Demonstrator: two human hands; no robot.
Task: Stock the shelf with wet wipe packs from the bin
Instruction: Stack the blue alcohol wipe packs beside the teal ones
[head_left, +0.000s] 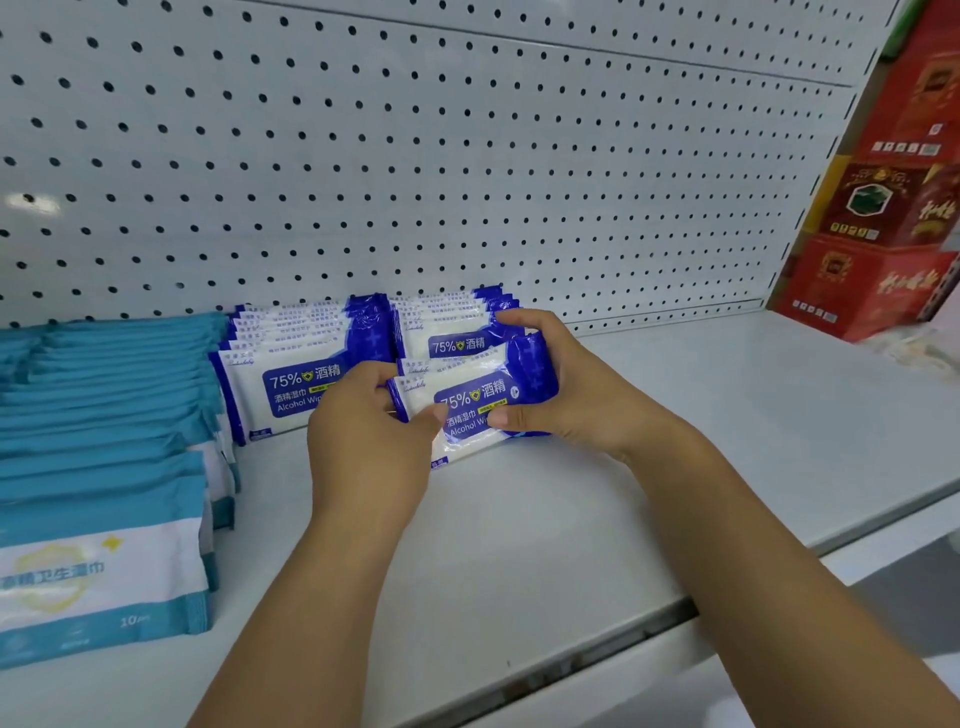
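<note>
White shelf (701, 415) backed by pegboard (415, 156), with teal packs (104, 415) and blue wipe packs (291, 384) standing in rows — left hand (363, 431) and right hand (566, 395) each grip an end of one held pack (467, 397) between them, in front of the right blue row

- Pinches the left end of a blue-and-white plastic wipe pack (470, 397) with the bare left hand (363, 436), thumb on its front.
- Grips the right end with the bare right hand (566, 400), fingers curled over the top.
- Reaches the left forearm (291, 597) and right forearm (753, 545) forward, converging.
</note>
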